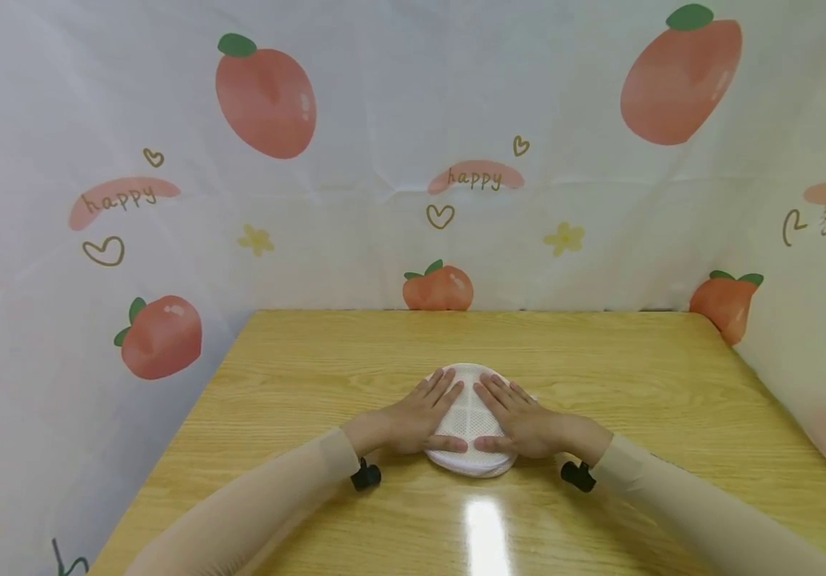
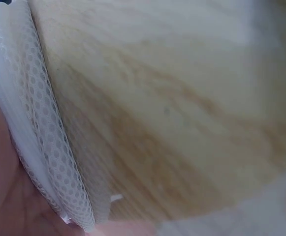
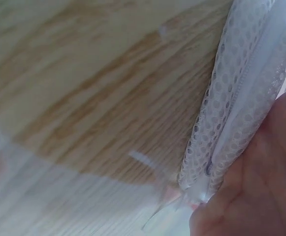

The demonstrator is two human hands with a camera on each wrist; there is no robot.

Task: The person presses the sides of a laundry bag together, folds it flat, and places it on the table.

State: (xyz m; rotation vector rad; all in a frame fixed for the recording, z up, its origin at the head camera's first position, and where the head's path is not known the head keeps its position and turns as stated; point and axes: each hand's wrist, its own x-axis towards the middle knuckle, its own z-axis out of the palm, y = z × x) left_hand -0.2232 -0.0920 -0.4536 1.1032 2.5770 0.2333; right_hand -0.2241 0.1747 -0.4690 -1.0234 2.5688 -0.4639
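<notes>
A white round mesh laundry bag [image 1: 469, 412] lies on the wooden table in front of me. My left hand [image 1: 413, 418] rests on its left side, fingers straight and pointing away, thumb stretched toward the middle. On the right side, my right hand [image 1: 528, 422] lies the same way, the two thumbs almost meeting. The left wrist view shows the bag's honeycomb mesh edge [image 2: 49, 113] under the palm. A white zipper [image 3: 243, 83] runs along the rim in the right wrist view. Both palms partly cover the bag's top.
The light wood table [image 1: 355, 344] reaches back to a white cloth [image 1: 355, 104] printed with fruit and the word "happy". Cloth also hangs along the left and right sides. A bright light reflection [image 1: 487, 536] shows on the table's near part.
</notes>
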